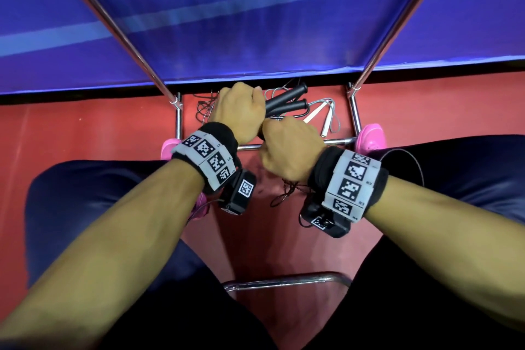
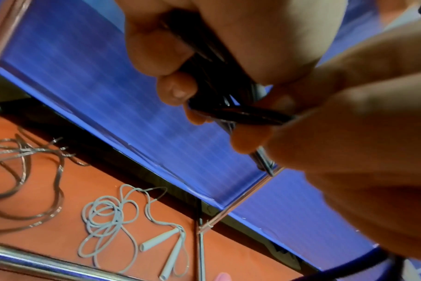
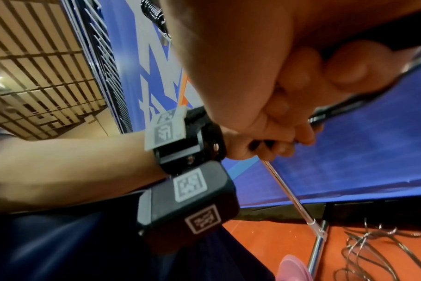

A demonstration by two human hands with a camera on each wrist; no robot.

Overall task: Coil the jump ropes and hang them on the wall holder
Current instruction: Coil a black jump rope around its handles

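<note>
**A:** Where's the black jump rope [image 1: 287, 101] right now?

**B:** Up off the floor, in both hands! The left hand [image 1: 237, 111] has its fingers [image 2: 176, 89] clamped round the two handles, and their ends poke out past the fingertips. The right hand [image 1: 289, 150] is close against it in a tight fist, pinching the cord [image 2: 240, 116] just under the left fingertips.

**A:** What's lying around them?

**B:** Beyond the fingers, a grey jump rope [image 2: 160, 241] lies loose on the red floor [image 1: 85, 128], with its handles side by side. Out past the left fingers, a thin wire rope [image 3: 359, 244] sprawls in a tangle. A chrome frame [image 1: 179, 119] boxes both in. It has a leg on either side of the hands and a crossbar [image 1: 335, 141] under the right knuckles.

**A:** And the room?

**B:** A blue banner [image 1: 255, 23] rises straight behind the fingers, its lower edge just above the ropes. There's slatted panelling [image 3: 36, 57] high up behind the left forearm. Whether that's wall or ceiling, I can't tell.

**A:** Anything you can't make out?

**B:** Plenty! Dark loops [image 1: 287, 193] dangle below the right fist, half hidden by the wrist, so I can't say how neat they are. There's a pink shape [image 1: 372, 138] at each end of the crossbar, and I can't tell what they are. Up close, the right fingertips are just a blur.
</note>
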